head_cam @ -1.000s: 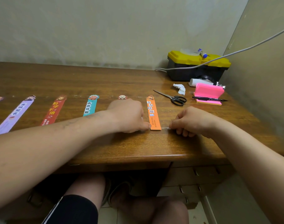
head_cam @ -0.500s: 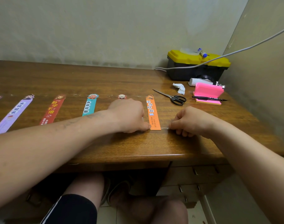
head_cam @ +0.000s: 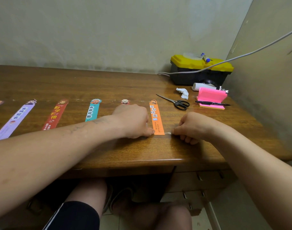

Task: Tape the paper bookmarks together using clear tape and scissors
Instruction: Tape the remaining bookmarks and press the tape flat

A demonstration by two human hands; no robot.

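Pull the clear tape (head_cam: 168,133) tight and straight first, then lay it flat over the bottom end of the orange bookmark (head_cam: 156,118), down on the wooden table (head_cam: 142,151) near the front edge. Press from the middle out to both sides to push away bubbles and wrinkles. Go slow, and hold the paper down to stop any sliding or turning. Line up with the row on the left as well: the teal bookmark (head_cam: 93,111), the red bookmark (head_cam: 54,114) and the purple bookmark (head_cam: 15,119), all well apart, plus a hidden bookmark (head_cam: 125,101) mostly under the left hand (head_cam: 133,121), only its round top showing. On the left hand, fingers curled in like a loose fist, tips down on the table and touching the bottom left corner of the orange bookmark. Cannot tell about any tape under those tips. On the right hand (head_cam: 191,127), fingers curled in too, tips bunched close together just beside the bottom right corner, seeming to pinch the shiny end of the tape, with a small bright bit showing between tips and paper. No wide-open fingers on either hand. Scissors (head_cam: 176,102) behind the right hand, near but untouched. Best to snip only after a good, firm stick.
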